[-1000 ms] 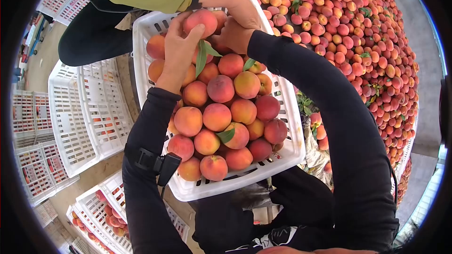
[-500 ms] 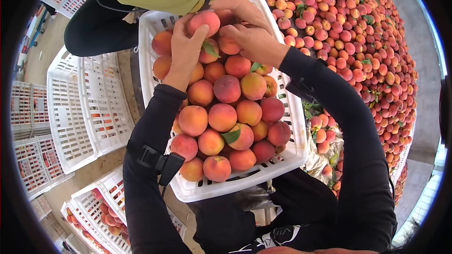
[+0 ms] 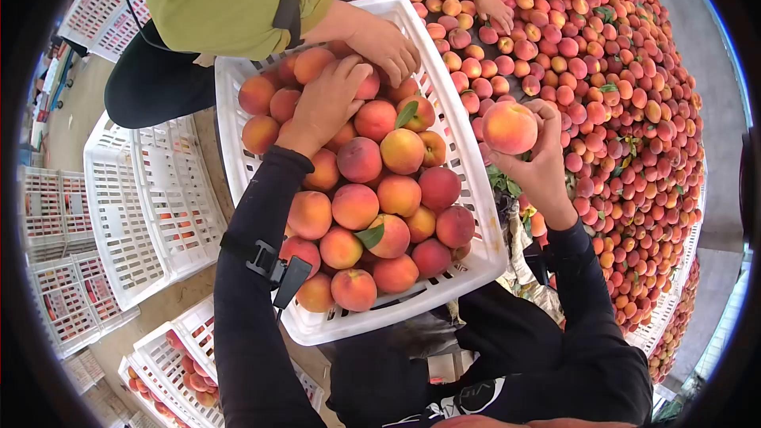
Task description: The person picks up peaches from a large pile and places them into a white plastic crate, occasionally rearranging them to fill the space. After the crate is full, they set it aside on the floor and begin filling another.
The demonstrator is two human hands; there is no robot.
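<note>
A white slatted crate [image 3: 482,238] full of peaches stands in front of me. My left hand [image 3: 325,103] reaches into its far part, fingers curled over a red peach [image 3: 368,87] among the others. Over the crate's right rim, my right hand [image 3: 547,162] holds a yellow-red peach [image 3: 510,128] between thumb and fingers. A co-worker's hand [image 3: 384,43] lies on the peaches at the far end, close to my left fingertips. One peach near the middle carries a green leaf [image 3: 370,236].
A large heap of peaches [image 3: 626,135] spreads along the right. The co-worker's other hand [image 3: 495,10] touches its near edge. White crates [image 3: 127,222] stand at the left, and others with peaches [image 3: 194,372] sit at lower left.
My right hand has moved right, out of the crate, and now holds a peach up. My left hand has shifted down onto the peaches. The co-worker's other hand has moved right over the heap.
</note>
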